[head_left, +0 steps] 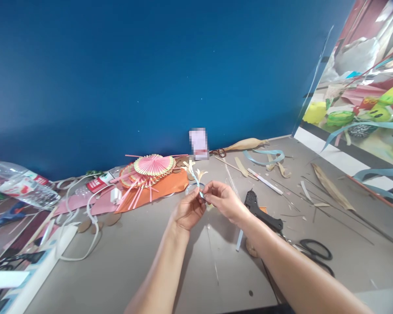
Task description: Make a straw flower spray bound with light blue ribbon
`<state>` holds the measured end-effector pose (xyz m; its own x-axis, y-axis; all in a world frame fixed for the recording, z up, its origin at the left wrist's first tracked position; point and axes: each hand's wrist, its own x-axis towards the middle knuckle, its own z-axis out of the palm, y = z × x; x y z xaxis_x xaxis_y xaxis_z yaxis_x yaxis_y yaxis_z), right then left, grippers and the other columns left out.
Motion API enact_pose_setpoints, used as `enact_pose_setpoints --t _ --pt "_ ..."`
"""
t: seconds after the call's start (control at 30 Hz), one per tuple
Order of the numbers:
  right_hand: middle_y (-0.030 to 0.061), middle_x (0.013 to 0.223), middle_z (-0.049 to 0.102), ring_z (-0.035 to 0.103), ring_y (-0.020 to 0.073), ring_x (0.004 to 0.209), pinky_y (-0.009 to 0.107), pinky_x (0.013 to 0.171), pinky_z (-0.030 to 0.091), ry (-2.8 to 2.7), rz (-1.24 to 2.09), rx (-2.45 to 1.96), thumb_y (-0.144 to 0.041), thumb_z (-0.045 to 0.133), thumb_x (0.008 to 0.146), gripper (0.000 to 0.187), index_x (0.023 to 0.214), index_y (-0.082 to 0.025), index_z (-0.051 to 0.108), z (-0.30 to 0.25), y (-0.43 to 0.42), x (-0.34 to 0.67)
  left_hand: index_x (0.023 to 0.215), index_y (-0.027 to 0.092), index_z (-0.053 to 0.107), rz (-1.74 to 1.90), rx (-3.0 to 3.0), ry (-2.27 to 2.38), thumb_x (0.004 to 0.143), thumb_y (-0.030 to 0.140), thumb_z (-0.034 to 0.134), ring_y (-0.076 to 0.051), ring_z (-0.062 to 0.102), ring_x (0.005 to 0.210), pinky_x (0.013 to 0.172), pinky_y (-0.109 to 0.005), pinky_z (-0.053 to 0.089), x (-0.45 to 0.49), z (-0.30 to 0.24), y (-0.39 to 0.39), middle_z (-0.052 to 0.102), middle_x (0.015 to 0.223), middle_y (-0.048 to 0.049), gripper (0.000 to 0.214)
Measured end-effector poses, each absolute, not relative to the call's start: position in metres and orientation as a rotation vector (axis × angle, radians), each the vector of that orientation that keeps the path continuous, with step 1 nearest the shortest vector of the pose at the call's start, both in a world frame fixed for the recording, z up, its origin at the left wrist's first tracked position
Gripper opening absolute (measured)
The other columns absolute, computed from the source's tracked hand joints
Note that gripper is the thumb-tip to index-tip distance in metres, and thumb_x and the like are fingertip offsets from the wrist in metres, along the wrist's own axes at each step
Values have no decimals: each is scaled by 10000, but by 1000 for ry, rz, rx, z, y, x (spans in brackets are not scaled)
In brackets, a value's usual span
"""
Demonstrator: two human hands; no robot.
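My left hand (190, 210) pinches the lower end of a small craft flower (197, 172), which has pale cream petals and a stem wrapped in light blue strip. Close beside it, my right hand (223, 199) has its fingertips pressed on the same blue-wrapped stem. The flower stands roughly upright above the fingers. Behind the hands, a round clear dish (190, 189) is partly hidden. A black glue gun (263, 212) lies on the table to the right of my right hand, and black-handled scissors (316, 250) lie past my right forearm.
Pink paper fans (154, 165) rest on an orange sheet (170, 185) at the back left. Plastic bottles (22, 183), a white cable (90, 209) and a power strip (49, 270) occupy the left. Blue ribbon (265, 156), dried husks (330, 187) and thin wires lie to the right. A blue wall (144, 74) bounds the back.
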<state>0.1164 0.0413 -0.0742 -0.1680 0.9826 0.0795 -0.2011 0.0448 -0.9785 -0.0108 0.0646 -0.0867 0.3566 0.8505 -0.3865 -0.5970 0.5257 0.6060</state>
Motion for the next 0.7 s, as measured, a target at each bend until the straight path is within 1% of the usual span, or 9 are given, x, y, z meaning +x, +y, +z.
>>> enact_pose_setpoints --t 0.03,0.13,0.27,0.37,0.43,0.5,0.6,0.7 --pt "-38 595 489 416 67 524 190 511 324 -1259 1316 -939 -194 513 671 57 719 -165 505 -75 41 115 665 132 582 981 364 718 728 128 549 -47 527 477 472 -141 453 -10 -87 65 577 570 11 71" --pt "-33 629 488 444 88 575 207 552 354 -1378 1135 -995 -175 491 677 116 789 -179 522 -79 38 112 674 127 574 1031 296 674 753 139 520 -57 548 525 490 -147 461 -7 -85 64 586 611 1 96" --pt "-17 701 530 477 109 620 216 564 385 -1383 1002 -1081 -213 559 643 172 808 -197 512 -88 36 103 636 128 564 1038 207 716 730 157 562 -52 534 488 441 -136 436 -1 -81 60 562 563 12 99" --pt "-2 710 558 489 115 615 230 591 398 -1355 895 -1126 -243 548 676 113 773 -189 525 -92 36 98 640 123 568 1063 97 739 740 133 548 -44 544 502 456 -119 440 3 -76 57 578 577 9 102" --pt "10 746 582 505 120 635 240 626 399 -1364 810 -1122 -227 520 702 69 755 -187 536 -92 35 97 652 115 573 1064 36 731 760 126 521 -37 547 513 476 -105 443 5 -73 55 589 592 2 120" --pt "18 792 596 518 129 670 245 651 398 -1404 739 -1113 -205 511 704 76 768 -192 551 -90 35 99 662 111 576 1040 10 723 767 124 510 -30 543 511 472 -93 435 4 -71 55 594 601 0 124" --pt "17 799 599 523 136 686 243 643 395 -1493 668 -1121 -166 498 694 130 797 -203 567 -87 35 104 652 116 571 1026 28 716 769 118 502 -41 550 521 491 -115 447 1 -72 57 593 594 2 136" --pt "10 740 591 519 135 663 241 627 391 -1567 610 -1123 -138 470 700 151 785 -203 576 -85 36 109 644 119 564 1019 72 697 779 120 482 -57 557 525 526 -156 467 -3 -75 60 591 587 2 158"
